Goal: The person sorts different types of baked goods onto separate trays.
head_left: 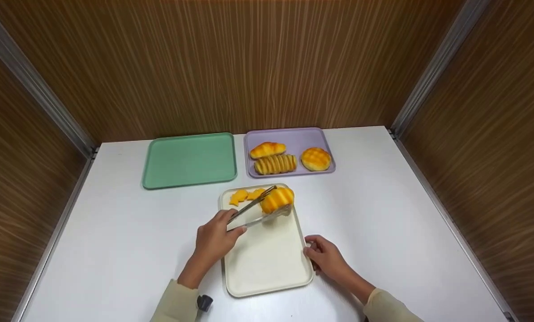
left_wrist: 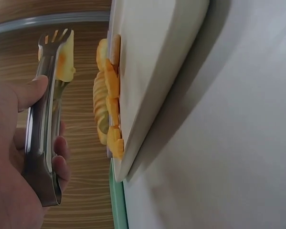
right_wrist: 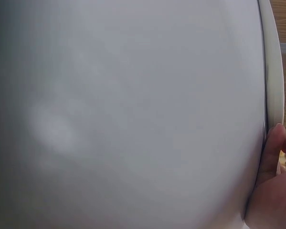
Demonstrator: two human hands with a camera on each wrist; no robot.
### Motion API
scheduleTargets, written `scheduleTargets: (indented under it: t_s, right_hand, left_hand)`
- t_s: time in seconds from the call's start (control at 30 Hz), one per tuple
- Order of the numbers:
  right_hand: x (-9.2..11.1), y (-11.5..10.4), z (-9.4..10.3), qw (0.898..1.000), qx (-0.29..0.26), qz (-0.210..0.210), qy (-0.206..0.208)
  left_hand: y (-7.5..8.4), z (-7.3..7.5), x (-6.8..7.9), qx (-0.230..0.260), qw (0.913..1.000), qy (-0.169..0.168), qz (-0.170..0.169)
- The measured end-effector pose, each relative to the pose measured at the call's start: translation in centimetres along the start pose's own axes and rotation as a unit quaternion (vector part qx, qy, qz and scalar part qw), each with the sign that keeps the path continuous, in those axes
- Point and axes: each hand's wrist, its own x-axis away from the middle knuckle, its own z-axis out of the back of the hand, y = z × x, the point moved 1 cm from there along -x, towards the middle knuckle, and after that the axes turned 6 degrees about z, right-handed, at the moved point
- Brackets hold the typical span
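Observation:
My left hand (head_left: 215, 237) grips a pair of metal tongs (left_wrist: 43, 114), the thumb on one arm and fingers round the other. Between the tong tips is a striped orange-yellow bread (head_left: 277, 200), held above the far right corner of a cream tray (head_left: 267, 264). In the left wrist view the bread (left_wrist: 65, 62) is partly hidden by the tongs. Several small yellow-orange pieces (head_left: 238, 197) lie along the tray's far end. At the tray's right edge, my right hand (head_left: 329, 259) pinches the rim; the right wrist view shows its fingers (right_wrist: 271, 148) against the side wall.
Behind the cream tray, a green tray (head_left: 190, 161) lies at the left and a purple tray (head_left: 293, 136) at the right. The purple one carries a croissant (head_left: 267, 150), a ridged loaf (head_left: 275, 164) and a round bun (head_left: 316, 159). Wood-grain panels (head_left: 249, 67) enclose the white table (head_left: 405, 214).

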Motion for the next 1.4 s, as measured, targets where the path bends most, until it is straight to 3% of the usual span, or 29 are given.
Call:
scheduleTargets:
  t_s: [0.23,0.6,0.9,1.4]
  right_hand:
    - [-0.1,0.1,-0.1,1.0,0.005,0.002,-0.001]
    - [-0.2,-0.2,-0.2,1.0,0.001,0.002,0.006]
    - [-0.3,0.1,0.1,1.0,0.011,-0.006,0.003]
    - [0.0,0.1,0.2,1.0,0.005,0.016,-0.002]
  left_hand:
    - [0.3,-0.4,-2.7,0.017,0.9996,-0.011,0.02]
    - [1.5,-1.0,-6.6,0.042,0.9983,0.003,0.04]
    - [4.0,-3.1,-10.4,0.062,0.9974,0.008,0.036]
    - [8.1,-6.3,-16.1,0.08,0.9934,0.019,0.08]
